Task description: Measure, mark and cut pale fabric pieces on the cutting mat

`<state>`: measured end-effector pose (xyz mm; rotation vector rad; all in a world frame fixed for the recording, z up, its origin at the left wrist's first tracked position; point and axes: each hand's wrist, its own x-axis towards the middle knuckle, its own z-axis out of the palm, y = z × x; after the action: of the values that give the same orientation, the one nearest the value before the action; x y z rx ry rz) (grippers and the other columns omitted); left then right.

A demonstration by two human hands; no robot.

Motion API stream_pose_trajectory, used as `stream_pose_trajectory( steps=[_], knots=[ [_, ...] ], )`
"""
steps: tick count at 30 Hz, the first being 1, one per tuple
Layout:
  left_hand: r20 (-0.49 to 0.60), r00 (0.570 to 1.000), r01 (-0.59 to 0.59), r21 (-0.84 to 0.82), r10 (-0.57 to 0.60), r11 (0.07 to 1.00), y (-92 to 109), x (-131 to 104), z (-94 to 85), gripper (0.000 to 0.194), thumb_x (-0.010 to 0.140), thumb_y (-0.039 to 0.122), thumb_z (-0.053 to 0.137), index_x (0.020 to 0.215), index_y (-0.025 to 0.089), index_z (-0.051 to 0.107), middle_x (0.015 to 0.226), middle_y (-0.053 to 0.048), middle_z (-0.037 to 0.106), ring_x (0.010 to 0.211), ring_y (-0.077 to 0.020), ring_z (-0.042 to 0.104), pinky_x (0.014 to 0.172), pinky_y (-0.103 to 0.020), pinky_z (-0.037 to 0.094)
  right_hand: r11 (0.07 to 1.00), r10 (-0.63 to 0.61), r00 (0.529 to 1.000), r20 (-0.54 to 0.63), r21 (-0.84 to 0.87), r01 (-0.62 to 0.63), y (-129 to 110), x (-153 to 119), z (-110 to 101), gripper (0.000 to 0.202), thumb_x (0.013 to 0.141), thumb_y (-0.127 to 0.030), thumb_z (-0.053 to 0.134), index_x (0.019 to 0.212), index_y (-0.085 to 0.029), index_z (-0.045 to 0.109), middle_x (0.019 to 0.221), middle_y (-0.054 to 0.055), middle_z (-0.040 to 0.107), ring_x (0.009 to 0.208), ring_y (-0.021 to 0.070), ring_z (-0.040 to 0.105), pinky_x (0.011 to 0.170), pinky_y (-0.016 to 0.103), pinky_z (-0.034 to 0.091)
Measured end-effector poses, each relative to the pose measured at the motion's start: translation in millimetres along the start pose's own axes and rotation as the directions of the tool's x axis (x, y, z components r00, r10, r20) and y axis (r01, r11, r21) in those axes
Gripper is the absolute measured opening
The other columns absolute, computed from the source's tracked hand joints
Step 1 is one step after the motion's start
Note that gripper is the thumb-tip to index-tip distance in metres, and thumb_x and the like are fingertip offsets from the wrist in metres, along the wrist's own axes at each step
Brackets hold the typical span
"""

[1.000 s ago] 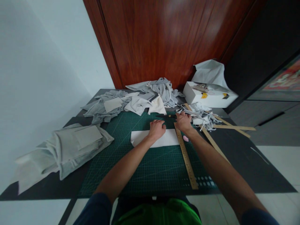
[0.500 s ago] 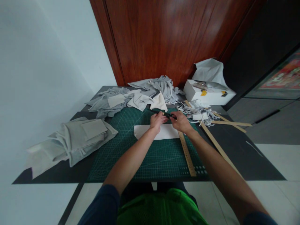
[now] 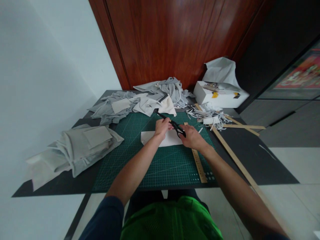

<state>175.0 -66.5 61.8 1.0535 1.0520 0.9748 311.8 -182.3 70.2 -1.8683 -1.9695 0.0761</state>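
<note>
Black-handled scissors [image 3: 178, 128] lie slantwise over a white cloth strip [image 3: 168, 138], blades pointing to the upper left. My left hand [image 3: 163, 128] is closed round them near the pivot, its fingers partly hidden. My right hand [image 3: 192, 137] closes at the handle loops, with thumb and fingers on either side of them. Under the right hand runs a wooden ruler [image 3: 199, 165], crossing the strip's right end. A thin white offcut [image 3: 200, 130] shows just right of that hand. Strip and ruler rest on a green cutting mat [image 3: 160, 170].
Grey cloth heaps [image 3: 172, 88] line the back of the table, and folded cloth [image 3: 85, 143] lies at left. Thin scraps [image 3: 212, 116] and long wooden strips [image 3: 235, 155] lie at right. Behind them stands a white box [image 3: 220, 95].
The scissors have turned, so their handles point more toward me. My right hand has come down and nearer, over the strip's right end. The view has shifted slightly.
</note>
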Motion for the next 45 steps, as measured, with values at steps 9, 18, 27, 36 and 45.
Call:
stream_pose_trajectory(
  steps=[9, 18, 27, 36, 45],
  knots=[
    [0.260, 0.965, -0.092, 0.231, 0.029, 0.969, 13, -10, -18.9, 0.033, 0.102, 0.041, 0.058, 0.094, 0.012, 0.071, 0.084, -0.016, 0.079, 0.070, -0.0216, 0.076, 0.070, -0.032, 0.061, 0.963, 0.190, 0.976, 0.108, 0.175, -0.206, -14, -4, 11, 0.065, 0.087, -0.011, 0.056, 0.151, -0.013, 0.049, 0.114, 0.014, 0.077, 0.102, 0.0256, 0.073, 0.090, 0.030, 0.053],
    [0.731, 0.662, -0.711, 0.544, 0.165, 0.445, -23, -38, -62.0, 0.042, 0.091, 0.018, 0.064, 0.133, 0.023, 0.068, 0.148, -0.009, 0.065, 0.144, -0.0245, 0.054, 0.126, -0.047, 0.036, 0.360, 0.461, 0.878, 0.126, 0.878, -0.315, -1, -6, 15, 0.067, 0.074, -0.028, 0.069, 0.139, -0.020, 0.054, 0.086, -0.003, 0.067, 0.070, 0.0152, 0.068, 0.073, 0.033, 0.060],
    [0.659, 0.743, -0.666, 0.745, 0.114, 0.036, -23, -23, -99.4, 0.049, 0.094, 0.018, 0.051, 0.141, 0.018, 0.063, 0.160, -0.011, 0.053, 0.152, -0.0263, 0.043, 0.129, -0.043, 0.031, 0.164, 0.464, 0.849, 0.253, 0.918, -0.362, -13, -20, 2, 0.054, 0.061, -0.023, 0.076, 0.112, -0.017, 0.062, 0.067, -0.009, 0.058, 0.054, 0.0110, 0.058, 0.054, 0.026, 0.052],
    [0.617, 0.767, -0.630, 0.776, 0.173, 0.024, -11, -24, -93.3, 0.042, 0.094, 0.015, 0.050, 0.131, 0.015, 0.069, 0.148, -0.013, 0.063, 0.141, -0.0264, 0.052, 0.125, -0.043, 0.035, -0.091, 0.424, 0.812, 0.401, 0.911, -0.403, -45, -23, 14, 0.044, 0.058, -0.033, 0.095, 0.087, -0.017, 0.066, 0.069, -0.006, 0.054, 0.054, 0.0073, 0.048, 0.047, 0.022, 0.052],
    [0.689, 0.684, -0.711, 0.703, 0.239, 0.008, -39, -30, -88.3, 0.037, 0.103, 0.025, 0.051, 0.137, 0.020, 0.065, 0.154, -0.011, 0.058, 0.147, -0.0309, 0.045, 0.123, -0.052, 0.038, -0.250, 0.495, 0.726, 0.478, 0.878, -0.408, -38, -41, 24, 0.043, 0.059, -0.040, 0.094, 0.077, -0.017, 0.062, 0.065, -0.005, 0.056, 0.047, 0.0069, 0.042, 0.037, 0.021, 0.040]
  ],
)
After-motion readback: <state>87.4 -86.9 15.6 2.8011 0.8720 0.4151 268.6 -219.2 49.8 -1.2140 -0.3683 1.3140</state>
